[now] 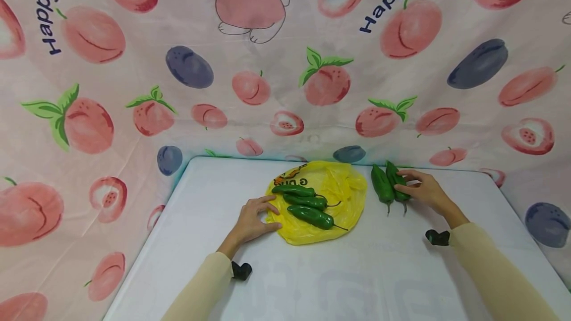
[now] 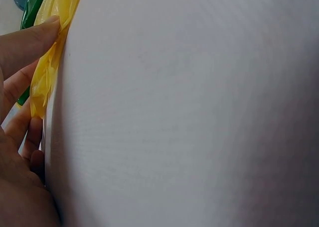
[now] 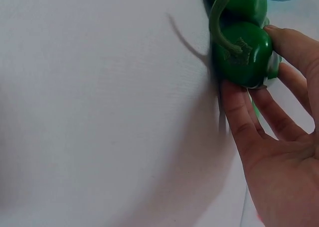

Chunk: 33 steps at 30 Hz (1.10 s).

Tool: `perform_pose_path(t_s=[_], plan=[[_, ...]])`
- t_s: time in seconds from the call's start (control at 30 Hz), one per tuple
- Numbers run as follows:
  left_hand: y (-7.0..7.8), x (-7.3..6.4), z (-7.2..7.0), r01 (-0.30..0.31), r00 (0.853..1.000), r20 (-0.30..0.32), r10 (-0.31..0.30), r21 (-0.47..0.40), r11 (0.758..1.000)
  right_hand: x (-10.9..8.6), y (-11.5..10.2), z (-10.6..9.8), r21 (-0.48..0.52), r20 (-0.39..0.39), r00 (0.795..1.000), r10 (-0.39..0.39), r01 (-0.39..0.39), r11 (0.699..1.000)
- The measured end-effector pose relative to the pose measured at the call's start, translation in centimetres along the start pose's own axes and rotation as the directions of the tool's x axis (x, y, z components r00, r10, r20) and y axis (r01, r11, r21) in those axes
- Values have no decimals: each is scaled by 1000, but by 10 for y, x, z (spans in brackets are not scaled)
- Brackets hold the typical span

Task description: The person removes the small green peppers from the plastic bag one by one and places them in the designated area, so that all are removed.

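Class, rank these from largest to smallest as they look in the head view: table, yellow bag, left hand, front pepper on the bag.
1. Table
2. Yellow bag
3. Left hand
4. Front pepper

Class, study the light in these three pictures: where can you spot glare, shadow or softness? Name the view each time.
Head: bright glints on the peppers, a soft shadow beside the right sleeve; left wrist: the table soft, almost without detail, darkening toward the right edge; right wrist: glare on the peppers, one thin shadow and one broad, soft-edged one.
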<state>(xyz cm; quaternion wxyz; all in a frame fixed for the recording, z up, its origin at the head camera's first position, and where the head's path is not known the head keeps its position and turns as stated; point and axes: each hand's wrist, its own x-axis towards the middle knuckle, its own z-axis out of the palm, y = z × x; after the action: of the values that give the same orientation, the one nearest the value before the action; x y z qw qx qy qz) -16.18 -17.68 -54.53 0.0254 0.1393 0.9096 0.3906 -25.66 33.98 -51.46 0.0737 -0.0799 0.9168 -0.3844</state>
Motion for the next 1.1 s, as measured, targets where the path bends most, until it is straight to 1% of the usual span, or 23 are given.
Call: perform_pose_path(t_s=[0.43, 0.67, 0.9, 1.1], plan=[[-1, 0, 0, -7, 1000, -6, 7, 1, 1000, 3, 3, 0, 38, 53, 998, 26, -28, 999], [-1, 1, 1, -24, 1000, -12, 24, 4, 1000, 2, 2, 0, 41, 50, 998, 23, -25, 999], [-2, 0, 2, -7, 1000, -12, 7, 1, 1000, 2, 2, -1, 40, 56, 998, 42, -44, 998], [-2, 0, 2, -7, 1000, -12, 7, -2, 1000, 1, 0, 0, 45, 60, 997, 43, -46, 998]])
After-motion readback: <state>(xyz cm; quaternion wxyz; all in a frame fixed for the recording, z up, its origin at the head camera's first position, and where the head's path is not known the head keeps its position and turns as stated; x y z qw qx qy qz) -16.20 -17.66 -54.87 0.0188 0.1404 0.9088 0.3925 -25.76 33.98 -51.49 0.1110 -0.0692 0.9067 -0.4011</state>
